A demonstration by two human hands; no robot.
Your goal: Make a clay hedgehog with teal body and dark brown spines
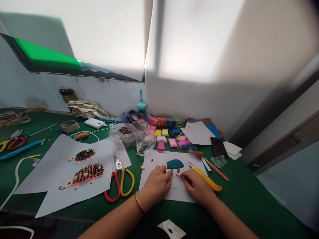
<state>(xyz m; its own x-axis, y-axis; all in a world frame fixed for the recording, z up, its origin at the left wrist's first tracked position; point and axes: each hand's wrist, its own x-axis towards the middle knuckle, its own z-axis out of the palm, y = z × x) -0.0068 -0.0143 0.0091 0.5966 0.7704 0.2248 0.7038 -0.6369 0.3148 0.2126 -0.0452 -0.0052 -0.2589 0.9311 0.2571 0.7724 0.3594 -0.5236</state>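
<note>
A white sheet of paper (pixel 149 172) lies on the green table, bearing a teal clay shape (pixel 175 163) with small brown legs. My left hand (pixel 156 183) rests on the paper just below this shape, its fingers bent together at the shape's lower left; what they hold, if anything, is hidden. My right hand (pixel 198 186) is closed around dark tweezers (pixel 179 176), whose tips point left, below the brown legs. A yellow cutter (pixel 208 179) lies beside my right hand. Near the paper's upper left is a small dark piece (pixel 152 160).
Scissors (pixel 119 179) with red and yellow handles lie left of my left hand. Further left, paper sheets (pixel 50 169) carry two clay hedgehogs (pixel 88 172). Behind are coloured clay packets (pixel 160 146) and a plastic bag (pixel 139 136). A phone (pixel 219 147) lies at the right.
</note>
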